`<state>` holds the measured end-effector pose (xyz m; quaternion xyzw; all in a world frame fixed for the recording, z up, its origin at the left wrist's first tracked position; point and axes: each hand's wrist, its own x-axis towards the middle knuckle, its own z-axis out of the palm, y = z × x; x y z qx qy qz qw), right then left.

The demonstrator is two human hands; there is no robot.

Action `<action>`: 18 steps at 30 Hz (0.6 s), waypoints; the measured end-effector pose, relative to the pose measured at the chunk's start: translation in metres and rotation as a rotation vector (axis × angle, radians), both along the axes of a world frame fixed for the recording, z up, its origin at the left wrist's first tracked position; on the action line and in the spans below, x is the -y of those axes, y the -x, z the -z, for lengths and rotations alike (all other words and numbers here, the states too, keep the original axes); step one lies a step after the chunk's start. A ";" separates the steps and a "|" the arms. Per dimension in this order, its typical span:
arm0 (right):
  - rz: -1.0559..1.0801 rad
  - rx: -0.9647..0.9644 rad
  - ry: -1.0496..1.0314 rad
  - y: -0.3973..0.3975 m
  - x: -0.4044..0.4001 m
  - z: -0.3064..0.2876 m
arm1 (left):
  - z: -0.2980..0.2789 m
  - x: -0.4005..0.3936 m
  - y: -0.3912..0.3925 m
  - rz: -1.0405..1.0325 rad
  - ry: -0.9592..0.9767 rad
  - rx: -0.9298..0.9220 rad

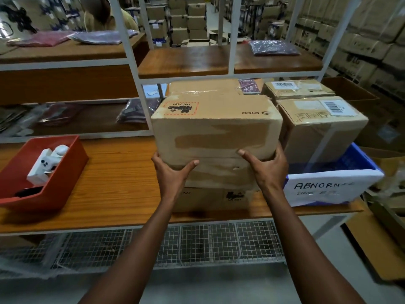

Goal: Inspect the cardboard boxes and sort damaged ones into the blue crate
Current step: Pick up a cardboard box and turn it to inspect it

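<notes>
Both hands hold one cardboard box [215, 130] at the centre of the wooden workbench [114, 172]. The left hand [172, 172] grips the lower left edge of the box, thumb pressed flat across the front face and fingers hidden around the left side. The right hand [268, 166] grips the lower right corner in mirror fashion, thumb on the front face and fingers wrapped around the right side. The held box sits above a lower box [210, 199] of the same print; whether the two touch cannot be determined. The top face of the held box carries a red-bordered hazard label [180, 109] and a "PICO" logo, both upside down to the viewer. The front face shows torn patches where surface paper has peeled away, plus a crease and a small dent near the bottom. Just beside it to the right stands a second stack of boxes [317, 126] bearing barcode labels. The blue crate [359, 157] rests at the right end of the bench, fronted by a white paper sign [328, 187] handwritten "ABNORM…". A red bin [65, 172] holding a white device [47, 163] sits at the left end.
</notes>
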<state>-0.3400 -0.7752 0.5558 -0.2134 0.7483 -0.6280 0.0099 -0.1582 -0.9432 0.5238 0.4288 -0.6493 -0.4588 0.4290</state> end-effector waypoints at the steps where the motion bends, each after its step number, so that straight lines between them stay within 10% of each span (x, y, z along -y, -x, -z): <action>1: -0.003 0.004 0.006 0.000 0.000 -0.001 | 0.003 -0.001 0.001 -0.005 -0.021 0.004; 18: -0.237 -0.293 -0.072 0.010 -0.007 -0.033 | -0.033 0.007 -0.006 -0.079 -0.018 -0.021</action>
